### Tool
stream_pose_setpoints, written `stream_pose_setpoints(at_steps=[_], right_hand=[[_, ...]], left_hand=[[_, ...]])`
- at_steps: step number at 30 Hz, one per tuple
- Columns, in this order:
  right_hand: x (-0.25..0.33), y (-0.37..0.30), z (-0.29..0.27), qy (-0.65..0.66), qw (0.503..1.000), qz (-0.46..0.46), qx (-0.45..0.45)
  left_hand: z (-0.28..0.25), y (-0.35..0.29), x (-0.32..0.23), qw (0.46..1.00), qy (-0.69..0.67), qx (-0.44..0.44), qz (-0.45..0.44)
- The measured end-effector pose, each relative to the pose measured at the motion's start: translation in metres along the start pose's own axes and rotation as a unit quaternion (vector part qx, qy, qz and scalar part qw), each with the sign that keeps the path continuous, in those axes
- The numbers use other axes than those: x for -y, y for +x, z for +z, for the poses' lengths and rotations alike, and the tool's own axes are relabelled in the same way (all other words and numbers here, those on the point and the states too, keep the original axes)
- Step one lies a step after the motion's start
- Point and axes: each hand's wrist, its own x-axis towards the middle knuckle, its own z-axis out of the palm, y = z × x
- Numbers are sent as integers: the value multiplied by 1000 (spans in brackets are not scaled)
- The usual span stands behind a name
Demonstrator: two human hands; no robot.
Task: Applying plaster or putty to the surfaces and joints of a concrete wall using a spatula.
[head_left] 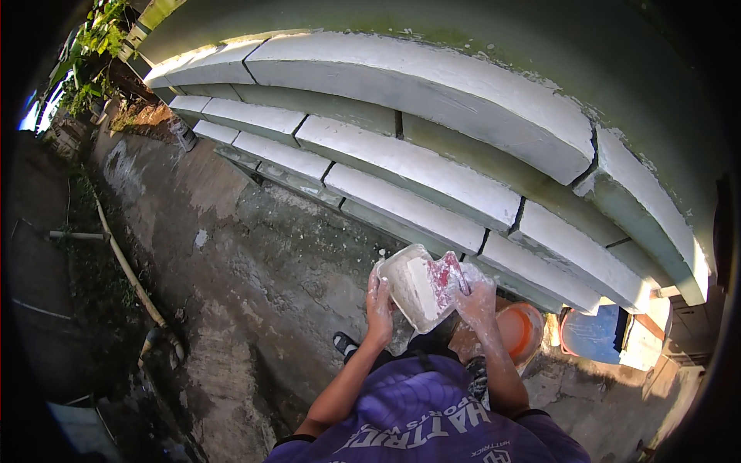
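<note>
At the far left, leafy green plants [96, 65] hang over a patch of reddish earth, and below them a pale pipe [131, 274] runs along the edge of the stained concrete ground [255, 239]. A small whitish can [184, 137] stands near the left end of the concrete ledges [417, 81], which run in long tiers from upper left to lower right, white on top, greenish grey below, with dark gaps between the lengths. Next I see a foot in a dark sandal [344, 342] on the ground. Just right of it, the person's left hand [378, 303] grips the left side of a pale, squarish tub [399, 288], its skin dusted white. The tub is held tilted in front of the purple shirt [409, 401], well above the ground, with white paste [421, 284] in it. Over its right side lies a red spreader [445, 275], heavily smeared with white. The right hand [476, 299], whitened too, is closed around the spreader's right end. Beyond that wrist sits an orange bucket [522, 333], and further right a blue container [590, 333] with an orange rim.
</note>
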Motion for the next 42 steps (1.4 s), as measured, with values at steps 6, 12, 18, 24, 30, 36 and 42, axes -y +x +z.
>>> stream_pose_setpoints(at_steps=[6,12,18,24,30,36,42], right_hand=[[-2,17,7,-57,979,15,194],[-8,20,41,4,992,3,123],[-16,16,53,69,994,62,57],[-5,17,47,179,981,76,-3],[26,4,38,154,980,125,12],[24,-7,47,161,985,51,-46],[12,-17,52,312,941,110,-66]], left_hand=[[-7,5,7,996,-67,-20,-54],[-6,9,-4,994,-103,-11,-18],[-25,17,-18,995,-76,33,-49],[-39,20,-23,995,-66,29,-68],[-50,20,-34,996,-61,11,-69],[-60,20,-38,992,-80,36,-86],[-66,20,-41,989,-85,31,-117]])
